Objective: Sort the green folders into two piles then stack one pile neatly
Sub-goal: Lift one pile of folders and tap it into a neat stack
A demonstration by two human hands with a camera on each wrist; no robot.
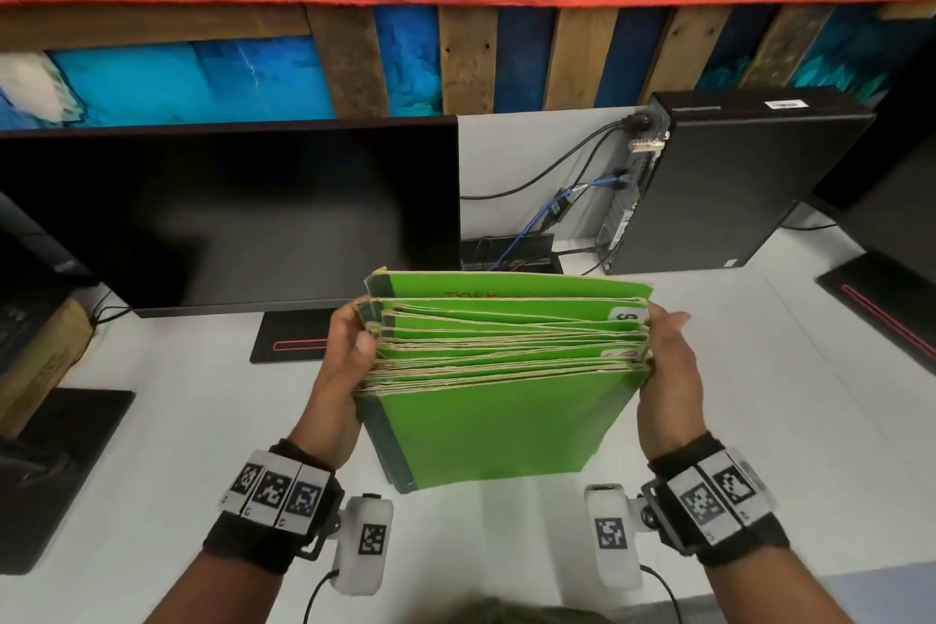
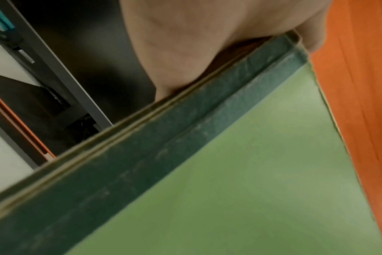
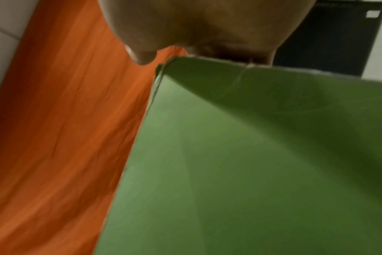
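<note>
Head view: thick bundle of bright green card folders (image 1: 486, 400) with dark green spines and frayed tan edges, held upright above the white desk (image 1: 684, 299), top edges fanned apart, a white tab at the right corner. Left hand (image 1: 349, 360) clasping the spine side, thumb on the front. Right hand (image 1: 668, 370) clasping the open side. Behind: black monitor (image 1: 228, 213) and black computer tower (image 1: 729, 182).

Left wrist view: palm (image 2: 196, 46) pressed against the scuffed dark spine (image 2: 142, 163); orange cloth (image 2: 360, 86) beyond.

Right wrist view: blurred; palm (image 3: 207, 25) against the top corner of a creased green cover (image 3: 251, 155).
</note>
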